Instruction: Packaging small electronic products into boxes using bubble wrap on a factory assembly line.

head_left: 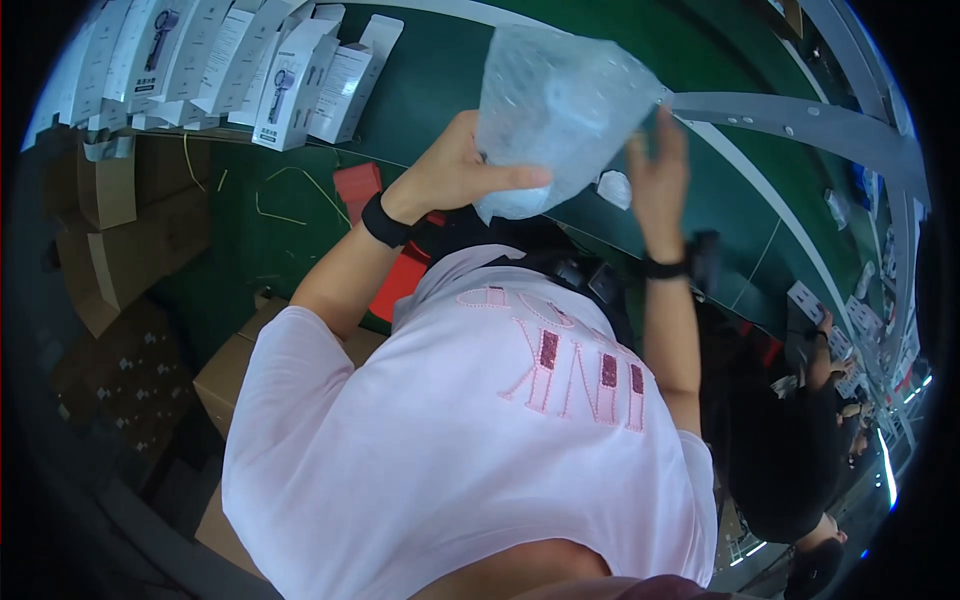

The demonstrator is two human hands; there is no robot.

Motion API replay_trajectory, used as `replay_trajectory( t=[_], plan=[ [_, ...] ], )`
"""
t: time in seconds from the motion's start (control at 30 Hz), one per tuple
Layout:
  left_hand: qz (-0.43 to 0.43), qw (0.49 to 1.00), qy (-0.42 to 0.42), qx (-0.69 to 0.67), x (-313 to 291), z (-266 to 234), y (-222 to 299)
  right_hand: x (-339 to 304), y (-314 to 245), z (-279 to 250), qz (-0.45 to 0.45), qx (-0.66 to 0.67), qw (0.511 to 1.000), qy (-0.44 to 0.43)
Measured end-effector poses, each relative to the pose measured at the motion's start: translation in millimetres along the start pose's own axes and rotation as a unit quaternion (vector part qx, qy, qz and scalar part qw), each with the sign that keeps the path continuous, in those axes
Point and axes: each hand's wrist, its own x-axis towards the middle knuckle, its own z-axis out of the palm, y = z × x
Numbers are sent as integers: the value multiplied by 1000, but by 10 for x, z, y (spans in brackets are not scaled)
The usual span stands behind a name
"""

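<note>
My left hand (462, 172) is closed on a translucent bubble-wrap bag (545, 110), its thumb pressed across the near side. Something pale and bluish shows faintly through the bag, but its kind cannot be made out. The bag is held up over the green worktable (425, 70). To the right of the bag is my right hand (660, 180), blurred by motion, with its fingers stretched up and the thumb apart. Its fingertips are close to the bag's right corner; whether they touch it is unclear. A small white object (614, 189) lies between the bag and my right hand.
Several white printed boxes (290, 85) stand in a row at the far left of the table. Brown cartons (120, 220) and a red object (402, 283) are below. A grey metal frame (790, 110) arches on the right, where another person (790, 440) works.
</note>
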Motion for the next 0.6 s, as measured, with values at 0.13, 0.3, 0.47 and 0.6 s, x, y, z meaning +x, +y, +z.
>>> replay_trajectory(
  t=[0.13, 0.3, 0.47, 0.6],
  plan=[
    [2, 997, -57, 43, -32, 122, 176, -153, -934, -1050, -400, 187, 894, 76],
    [-7, 971, -89, -224, 46, 386, 141, -484, -1240, -1298, -471, -55, 878, 73],
    [-122, 863, -141, -470, -45, 566, -335, -700, -1406, -1261, -458, -69, 874, 146],
    [-422, 804, 12, -418, 155, 649, 267, -680, -1334, -1403, -434, -88, 886, 135]
  ],
)
